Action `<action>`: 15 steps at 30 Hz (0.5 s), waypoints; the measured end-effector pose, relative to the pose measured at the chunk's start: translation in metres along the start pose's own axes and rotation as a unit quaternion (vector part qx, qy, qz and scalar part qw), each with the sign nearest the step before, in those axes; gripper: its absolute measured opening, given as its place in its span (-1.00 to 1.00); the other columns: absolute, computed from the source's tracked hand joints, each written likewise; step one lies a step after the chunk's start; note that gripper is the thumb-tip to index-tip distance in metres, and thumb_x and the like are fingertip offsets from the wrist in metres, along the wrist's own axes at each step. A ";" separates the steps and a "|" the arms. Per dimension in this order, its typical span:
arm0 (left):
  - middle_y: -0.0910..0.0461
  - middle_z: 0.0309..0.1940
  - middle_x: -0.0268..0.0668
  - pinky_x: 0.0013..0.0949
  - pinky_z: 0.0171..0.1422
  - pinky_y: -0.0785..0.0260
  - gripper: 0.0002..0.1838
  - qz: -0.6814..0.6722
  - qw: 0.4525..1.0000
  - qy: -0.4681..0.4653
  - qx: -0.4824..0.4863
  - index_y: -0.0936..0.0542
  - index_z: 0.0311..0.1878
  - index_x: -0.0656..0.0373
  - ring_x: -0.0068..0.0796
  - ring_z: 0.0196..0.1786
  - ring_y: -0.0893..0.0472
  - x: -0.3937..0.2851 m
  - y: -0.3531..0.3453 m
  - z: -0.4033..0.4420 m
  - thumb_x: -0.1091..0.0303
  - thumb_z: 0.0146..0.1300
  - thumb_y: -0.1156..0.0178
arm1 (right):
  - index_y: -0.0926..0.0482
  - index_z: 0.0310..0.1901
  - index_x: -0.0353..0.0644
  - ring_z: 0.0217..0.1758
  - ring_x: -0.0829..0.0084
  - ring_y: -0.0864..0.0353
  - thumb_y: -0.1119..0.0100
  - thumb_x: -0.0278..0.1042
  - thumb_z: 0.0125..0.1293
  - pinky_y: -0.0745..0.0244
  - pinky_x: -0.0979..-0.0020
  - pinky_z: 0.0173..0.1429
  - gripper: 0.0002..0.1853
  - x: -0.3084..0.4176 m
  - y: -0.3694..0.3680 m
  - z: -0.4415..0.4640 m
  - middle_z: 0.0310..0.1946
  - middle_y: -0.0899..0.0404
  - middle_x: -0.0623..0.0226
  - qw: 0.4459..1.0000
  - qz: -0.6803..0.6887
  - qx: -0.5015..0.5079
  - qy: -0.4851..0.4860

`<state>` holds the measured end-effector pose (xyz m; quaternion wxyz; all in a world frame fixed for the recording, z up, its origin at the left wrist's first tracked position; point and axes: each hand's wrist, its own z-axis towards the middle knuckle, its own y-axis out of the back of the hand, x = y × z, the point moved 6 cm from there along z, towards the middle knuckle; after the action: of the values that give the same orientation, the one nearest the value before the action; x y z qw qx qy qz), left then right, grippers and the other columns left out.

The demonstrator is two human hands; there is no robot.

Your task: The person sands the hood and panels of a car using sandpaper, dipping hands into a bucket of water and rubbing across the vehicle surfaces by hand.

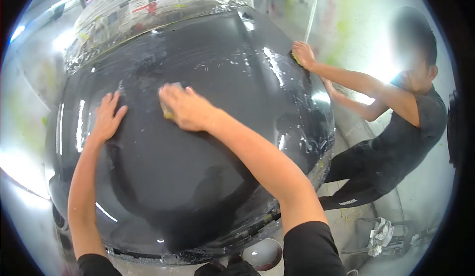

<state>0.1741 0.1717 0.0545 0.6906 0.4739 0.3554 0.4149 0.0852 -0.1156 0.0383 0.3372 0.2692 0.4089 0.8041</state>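
Note:
Stretching across the view is a dark car hood (163,167), glossy in places, with wet-looking streaks and smears. My left hand (108,116) lies flat on its left side, fingers spread, holding nothing. Near the hood's middle, my right hand (185,109) is closed over a small pad (168,114) and presses it to the surface. Only the pad's yellowish edge and a greyish corner show; the rest is hidden under my fingers.
Clear plastic film and printed paper (163,9) cover the windshield area. At the right, a co-worker (405,122) leans in, one hand (303,56) pressing a yellow-green pad on the fender. A round bowl (262,254) sits below the bumper; a stand with crumpled paper (381,236) stands lower right.

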 end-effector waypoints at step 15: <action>-0.10 0.72 -0.31 0.06 0.80 0.32 -0.27 -0.013 0.996 0.091 -0.018 -0.29 0.66 -0.17 -0.21 0.77 0.04 0.019 0.007 0.004 -0.22 0.54 -0.05 | -0.42 0.37 -0.25 0.60 0.05 -0.29 -0.06 -0.22 0.47 -0.16 -0.31 0.52 -0.49 0.045 -0.014 -0.001 0.53 -0.31 0.00 0.999 -0.007 -0.033 0.017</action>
<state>0.1841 0.1892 0.0607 0.6691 0.4168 0.4152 0.4541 0.0611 -0.0750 0.0330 0.3448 0.2412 0.3895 0.8193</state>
